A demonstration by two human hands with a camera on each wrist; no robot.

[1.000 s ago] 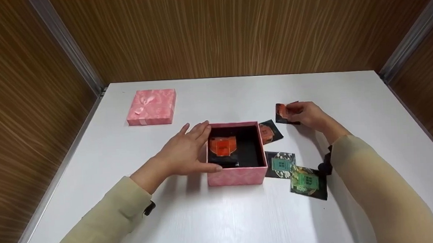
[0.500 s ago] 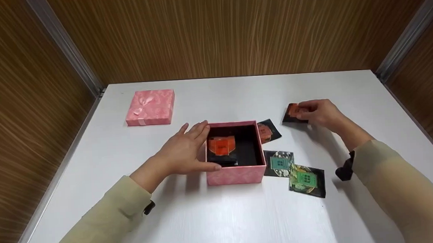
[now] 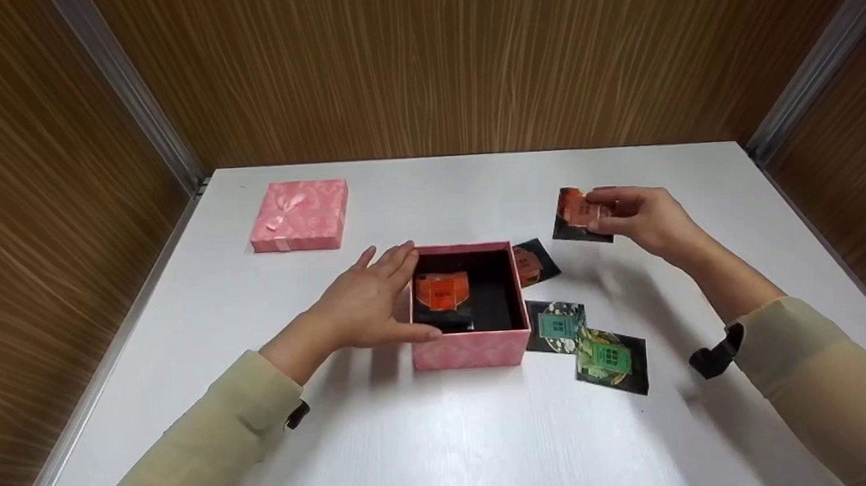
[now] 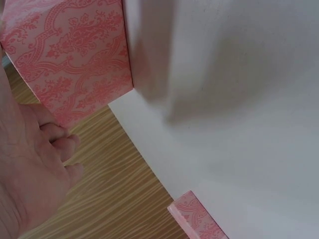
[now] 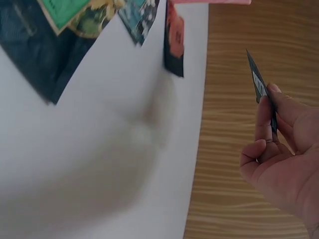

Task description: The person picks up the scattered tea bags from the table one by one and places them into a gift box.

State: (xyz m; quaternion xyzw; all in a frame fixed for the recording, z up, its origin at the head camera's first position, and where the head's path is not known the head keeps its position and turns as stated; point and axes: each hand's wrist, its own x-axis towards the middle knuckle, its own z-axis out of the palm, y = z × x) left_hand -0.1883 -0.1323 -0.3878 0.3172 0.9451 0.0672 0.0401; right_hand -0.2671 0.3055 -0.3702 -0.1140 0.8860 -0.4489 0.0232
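Note:
A flat black sachet with an orange-red label (image 3: 573, 216) is pinched between the thumb and fingers of my right hand (image 3: 649, 218), raised over the back right of the table. In the right wrist view this sachet (image 5: 259, 82) is seen nearly edge-on, a barcode on its back. My left hand (image 3: 365, 303) rests against the left side of an open pink box (image 3: 473, 352), fingers spread at the far corner and thumb along the near rim. The left wrist view shows the box's patterned wall (image 4: 79, 55) beside the fingers. Inside the box, on its left, lies another orange-labelled sachet (image 3: 442, 296).
Right of the box lie a red-labelled sachet (image 3: 535, 261), partly hidden behind it, a teal-labelled sachet (image 3: 556, 327) and a green-labelled sachet (image 3: 612, 362), the last two overlapping. A pink lid with a bow (image 3: 301, 215) sits at the back left. Wood-grain panels (image 3: 422, 63) surround the white table.
My right hand has lifted the orange-labelled sachet off the table, moving first right, then up, and the sachet has tilted to face the camera more. The left hand and the box stay put.

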